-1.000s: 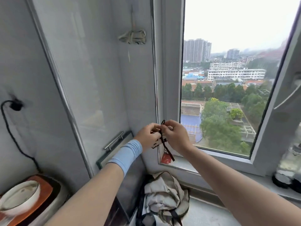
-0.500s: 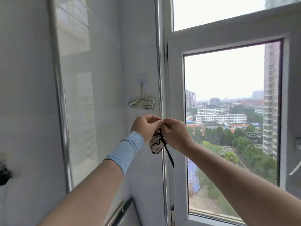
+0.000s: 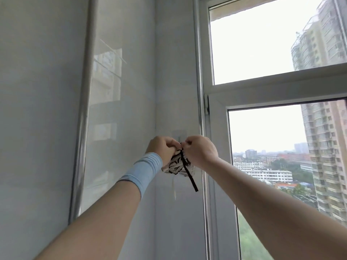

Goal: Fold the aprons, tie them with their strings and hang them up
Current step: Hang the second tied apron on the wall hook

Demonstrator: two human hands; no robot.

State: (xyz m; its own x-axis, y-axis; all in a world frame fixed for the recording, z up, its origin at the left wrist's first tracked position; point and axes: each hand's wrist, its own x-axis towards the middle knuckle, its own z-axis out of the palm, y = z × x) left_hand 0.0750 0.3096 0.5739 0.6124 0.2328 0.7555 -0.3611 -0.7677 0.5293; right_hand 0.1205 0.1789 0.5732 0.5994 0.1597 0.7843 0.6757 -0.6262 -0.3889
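In the corner where a glossy white wall meets a white-framed window, a person's two arms reach up and forward. A metal trim strip runs up the wall, and its lower end is hidden behind the left forearm. Through the glass a tall tower block is cut off by the right edge. Low white buildings lie hazy in the distance, and any signs on them are too small to read.

The left forearm wears a light blue wrist sleeve, while the right forearm is bare. The left hand and the right hand meet knuckle to knuckle in front of the corner. Between and just below them hangs the folded apron, a small pale bundle with black markings too crumpled to read as letters.

The left hand's fingers curl round the top of the bundle. The right hand's thumb and forefinger pinch the black string where it rises above the bundle, and its loose end dangles below. A thin pale string hangs behind the bundle, its upper end hidden.

Just above the hands, part of a small square hook plate shows on the wall. The hook itself is covered, so it cannot be told whether the black string is over it.
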